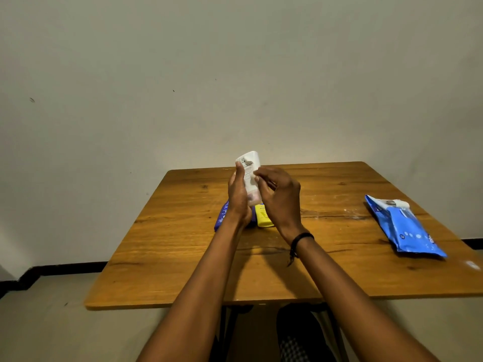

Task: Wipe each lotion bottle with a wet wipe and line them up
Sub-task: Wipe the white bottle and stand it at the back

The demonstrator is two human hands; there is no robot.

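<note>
A white lotion bottle (250,168) is held upright above the wooden table (183,231), its printed label facing me. My left hand (237,197) grips it from the left side. My right hand (281,197) touches its right side with curled fingers; whether a wipe lies under them I cannot tell. Beneath my hands a blue-purple bottle (221,215) and a yellow bottle (262,216) lie on the table, partly hidden. A blue wet-wipe pack (407,231) lies at the right, with a white wipe (396,203) sticking out of its top.
The table stands against a plain pale wall. Its front edge is near my body, with dark legs and my knees below it. A black cord bracelet circles my right wrist. A small white speck lies near the table's right edge.
</note>
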